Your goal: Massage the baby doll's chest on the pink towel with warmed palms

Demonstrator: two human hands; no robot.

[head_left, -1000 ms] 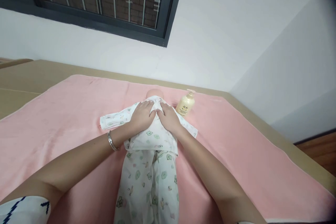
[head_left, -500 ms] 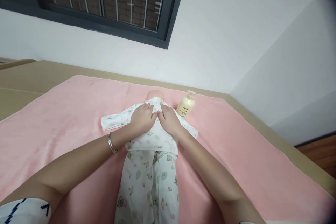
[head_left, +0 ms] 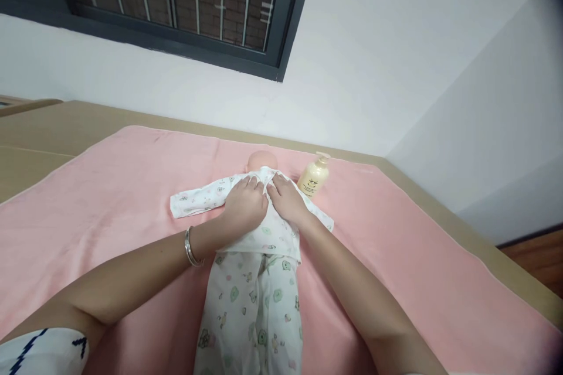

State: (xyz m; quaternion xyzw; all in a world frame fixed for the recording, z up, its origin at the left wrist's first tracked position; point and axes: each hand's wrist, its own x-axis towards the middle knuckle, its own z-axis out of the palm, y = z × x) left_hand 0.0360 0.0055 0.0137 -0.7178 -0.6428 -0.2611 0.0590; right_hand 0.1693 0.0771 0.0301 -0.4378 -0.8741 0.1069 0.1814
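Flat and palm down, our left hand (head_left: 244, 206) and right hand (head_left: 288, 202) lie side by side on the chest of one doll (head_left: 263, 160), fingers stretched out toward the collar and closed around nothing. We count one soft white printed shirt (head_left: 197, 197) under both palms, sleeves spread out to each side, and one matching pair of trousers (head_left: 253, 310) below. One metal bangle (head_left: 190, 247) rings the left wrist. One cream pump bottle (head_left: 313, 176) stands just beside the doll's head. Everything rests on one fuzzy pink blanket (head_left: 109, 187) over a tan surface (head_left: 44, 129), under a white wall (head_left: 373, 58) and one dark-framed barred window (head_left: 176, 6).
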